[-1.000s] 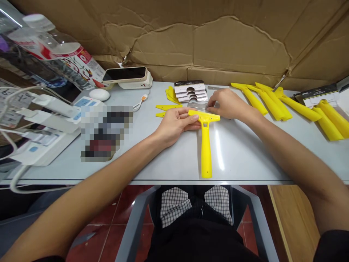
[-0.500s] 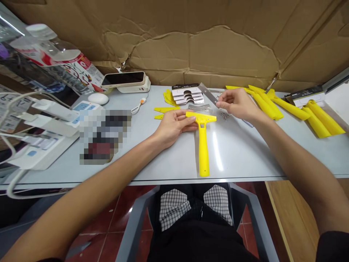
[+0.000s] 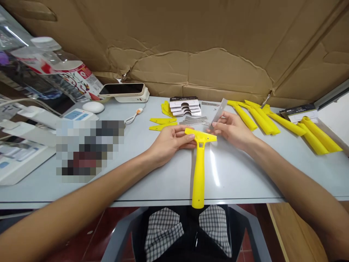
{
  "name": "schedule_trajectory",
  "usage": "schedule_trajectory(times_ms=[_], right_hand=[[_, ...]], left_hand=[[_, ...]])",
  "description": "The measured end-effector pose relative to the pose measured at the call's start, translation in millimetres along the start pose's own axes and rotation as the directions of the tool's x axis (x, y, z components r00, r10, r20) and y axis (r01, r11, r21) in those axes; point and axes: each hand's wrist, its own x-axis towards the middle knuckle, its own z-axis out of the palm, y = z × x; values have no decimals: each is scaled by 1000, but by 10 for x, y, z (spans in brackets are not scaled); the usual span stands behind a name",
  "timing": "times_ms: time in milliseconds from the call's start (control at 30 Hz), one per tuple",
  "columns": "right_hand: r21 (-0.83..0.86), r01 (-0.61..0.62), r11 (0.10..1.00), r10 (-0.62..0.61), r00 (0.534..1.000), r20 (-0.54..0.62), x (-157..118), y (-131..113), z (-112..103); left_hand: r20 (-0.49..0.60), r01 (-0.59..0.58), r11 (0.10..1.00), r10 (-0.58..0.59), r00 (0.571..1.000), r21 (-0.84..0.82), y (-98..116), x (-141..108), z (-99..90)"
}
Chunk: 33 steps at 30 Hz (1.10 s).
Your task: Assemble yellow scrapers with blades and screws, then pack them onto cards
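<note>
My left hand point(image 3: 174, 142) is closed on the left end of a yellow scraper handle's point(image 3: 199, 171) wide head, thumb on top. The grip part points down toward me, its end over the table's front edge. Between the thumb and fingers of my right hand point(image 3: 230, 128) is a flat metal blade point(image 3: 219, 112), held tilted just behind the right end of the yellow head. Loose metal blades point(image 3: 193, 120) lie on the table behind my left hand. Beside them are thin yellow plates point(image 3: 163, 123) with pointed ends.
Stacked blade cards point(image 3: 185, 106) stand at the back. More yellow scraper handles point(image 3: 259, 116) lie to the right, near another card pack point(image 3: 299, 112). On the left are a phone point(image 3: 122, 89), a white mouse point(image 3: 93, 107), power strips point(image 3: 24, 156) and a bottle point(image 3: 77, 82). Cardboard point(image 3: 191, 47) walls the back.
My right hand has come lower and nearer the yellow head, and the blade's tilt has turned from leaning left to leaning right. My left hand still holds the scraper handle. The view has shifted slightly.
</note>
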Motion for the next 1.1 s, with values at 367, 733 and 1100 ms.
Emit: schedule_trajectory(times_ms=[367, 733, 1100], right_hand=[[-4, -41, 999, 41, 997, 62, -76, 45, 59], [-185, 23, 983, -10, 998, 70, -72, -30, 51], [-376, 131, 917, -105, 990, 89, -111, -394, -195]], left_hand=[[7, 5, 1000, -5, 1000, -1, 13, -33, 13], [10, 7, 1000, -7, 1000, 0, 6, -37, 8], [24, 5, 1000, -5, 1000, 9, 5, -47, 27]])
